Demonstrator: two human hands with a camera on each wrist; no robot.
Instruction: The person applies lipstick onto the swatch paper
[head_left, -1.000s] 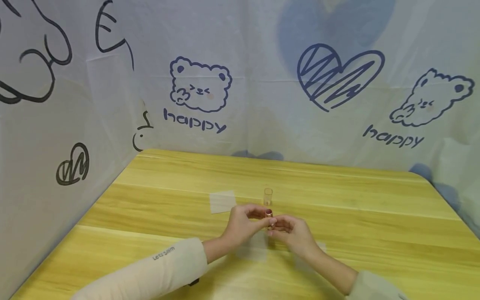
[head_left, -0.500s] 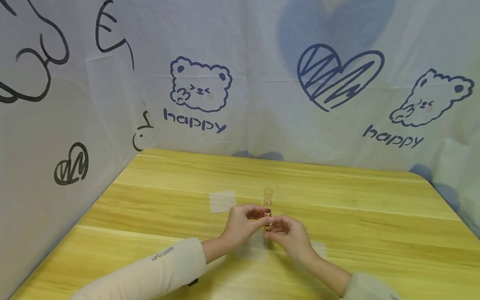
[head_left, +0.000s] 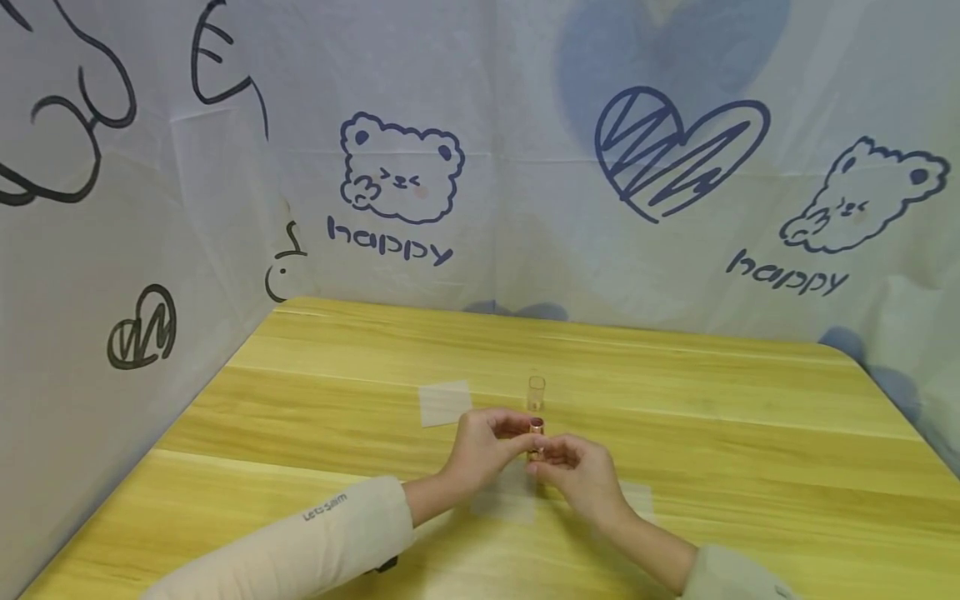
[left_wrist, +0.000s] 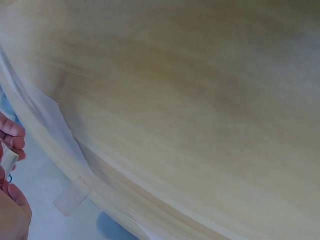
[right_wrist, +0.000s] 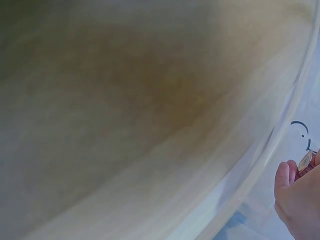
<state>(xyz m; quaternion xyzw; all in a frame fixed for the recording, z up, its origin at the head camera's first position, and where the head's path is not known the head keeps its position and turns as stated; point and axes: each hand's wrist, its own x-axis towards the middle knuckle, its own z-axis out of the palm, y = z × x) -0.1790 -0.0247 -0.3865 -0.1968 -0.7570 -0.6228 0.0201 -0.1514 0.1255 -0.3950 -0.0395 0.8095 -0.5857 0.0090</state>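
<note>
A lipstick (head_left: 536, 427) in a shiny rose-gold tube, its dark red tip visible at the top, is held over the table in the head view. The thumb and fingers of my left hand (head_left: 480, 450) pinch its upper part. Lower down, my right hand (head_left: 588, 477) pinches the base from the other side. Just beyond them a clear cap (head_left: 536, 393) stands upright on the table. Only part of the lipstick (left_wrist: 9, 161) shows at the edge of the left wrist view. Its round base (right_wrist: 305, 160) appears at the right wrist view's edge.
A pale square sheet (head_left: 445, 404) lies left of the cap on the wooden table (head_left: 315, 392). Two more faint translucent squares lie under the hands, one (head_left: 502, 502) in the middle and one (head_left: 637, 500) partly behind the right wrist. A printed curtain (head_left: 525, 233) hangs behind.
My right hand has shifted slightly left and toward me around the base. The left hand keeps its pinch almost in place, and the cap has not moved.
</note>
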